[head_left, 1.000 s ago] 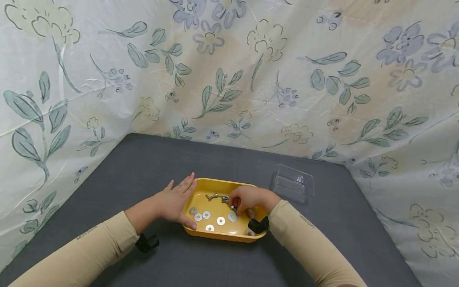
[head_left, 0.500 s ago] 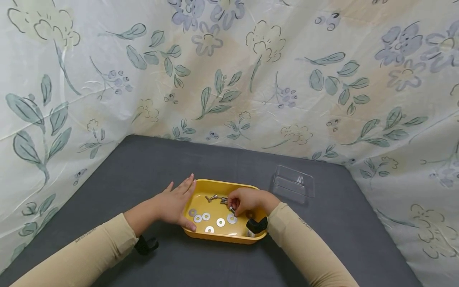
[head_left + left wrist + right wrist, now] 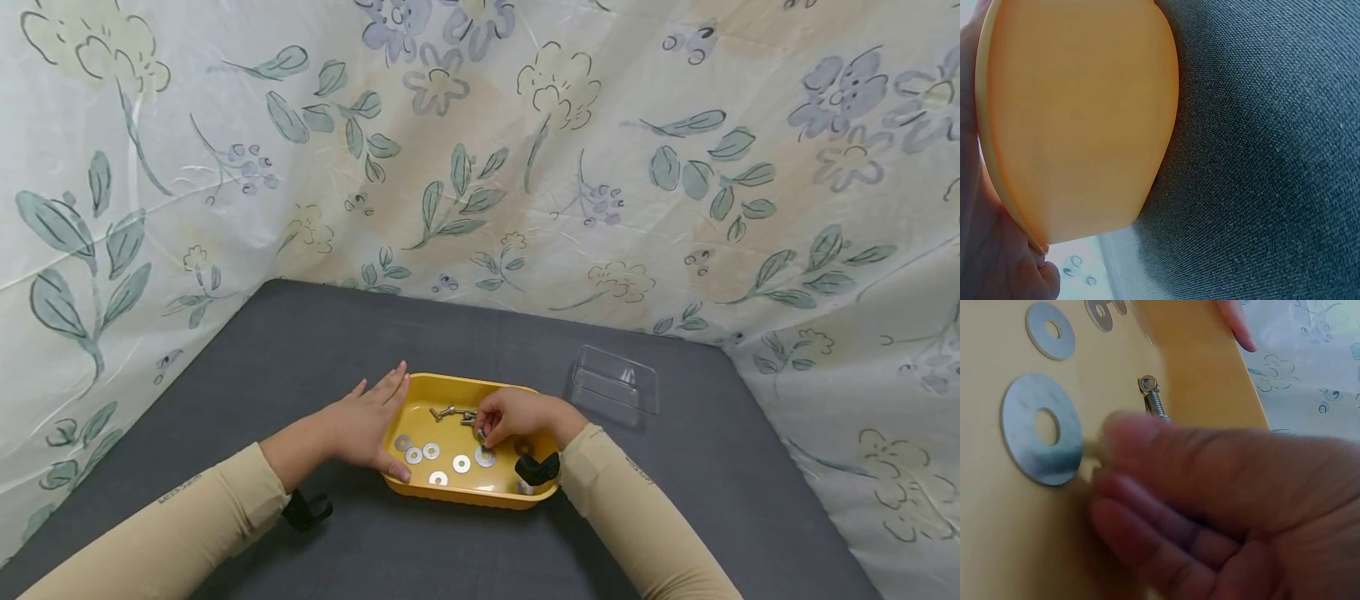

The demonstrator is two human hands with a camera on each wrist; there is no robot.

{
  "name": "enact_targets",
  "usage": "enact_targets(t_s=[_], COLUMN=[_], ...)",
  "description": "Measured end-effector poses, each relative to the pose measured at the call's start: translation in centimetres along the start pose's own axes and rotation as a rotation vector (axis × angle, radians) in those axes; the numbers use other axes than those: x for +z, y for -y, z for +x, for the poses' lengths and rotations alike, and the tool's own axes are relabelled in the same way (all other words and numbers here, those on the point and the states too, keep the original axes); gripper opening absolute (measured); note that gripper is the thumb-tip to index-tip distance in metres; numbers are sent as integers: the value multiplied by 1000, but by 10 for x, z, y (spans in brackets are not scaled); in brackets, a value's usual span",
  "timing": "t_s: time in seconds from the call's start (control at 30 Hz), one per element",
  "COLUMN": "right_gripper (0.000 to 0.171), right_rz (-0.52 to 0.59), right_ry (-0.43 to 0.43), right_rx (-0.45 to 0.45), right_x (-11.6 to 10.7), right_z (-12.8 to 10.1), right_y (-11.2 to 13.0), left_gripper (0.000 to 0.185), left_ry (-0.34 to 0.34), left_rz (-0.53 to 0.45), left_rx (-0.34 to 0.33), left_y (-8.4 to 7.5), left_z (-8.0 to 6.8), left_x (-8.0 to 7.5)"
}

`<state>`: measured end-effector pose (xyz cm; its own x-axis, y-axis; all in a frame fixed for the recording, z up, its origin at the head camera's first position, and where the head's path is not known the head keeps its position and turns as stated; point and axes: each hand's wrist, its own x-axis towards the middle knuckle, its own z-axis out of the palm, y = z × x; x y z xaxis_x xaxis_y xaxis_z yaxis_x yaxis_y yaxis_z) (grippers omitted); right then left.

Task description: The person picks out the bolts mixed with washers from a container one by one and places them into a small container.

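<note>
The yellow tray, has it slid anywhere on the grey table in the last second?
No. The yellow tray sits the same way beside the clear container; the left hand rests against its side; small shifts match the camera's.

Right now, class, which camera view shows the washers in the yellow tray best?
The head view: five washers lie flat in the yellow tray. The right wrist view shows only a few, close up, beside the right hand. The left wrist view shows only the tray's outside.

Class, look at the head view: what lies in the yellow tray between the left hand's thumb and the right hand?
In the head view, flat metal washers lie on the yellow tray floor between the left hand and the right hand.
</note>
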<state>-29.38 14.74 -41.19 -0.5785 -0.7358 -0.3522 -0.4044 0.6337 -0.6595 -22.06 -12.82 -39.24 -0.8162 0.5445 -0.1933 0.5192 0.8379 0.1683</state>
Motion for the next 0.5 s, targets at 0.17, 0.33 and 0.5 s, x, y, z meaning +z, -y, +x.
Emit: enact_targets(t_s=[0.17,0.33,0.5], right_gripper=[12,12,16], right_rz=[37,30,5], right_ry=[-21,-23,-57], right_rx=[-31,-63,-84], right_x=[-4,-11,-20], right_z=[-3,-9,-16], right_y=[8,17,22], left_gripper=[131,131,131], left_ry=[-8,-5,-5], left_rz=[-1,-9,-11], left_rx=[11,13,11], left_y=[1,0,0], left_z=[-1,-1,-1], left_x=[0,-1,-1])
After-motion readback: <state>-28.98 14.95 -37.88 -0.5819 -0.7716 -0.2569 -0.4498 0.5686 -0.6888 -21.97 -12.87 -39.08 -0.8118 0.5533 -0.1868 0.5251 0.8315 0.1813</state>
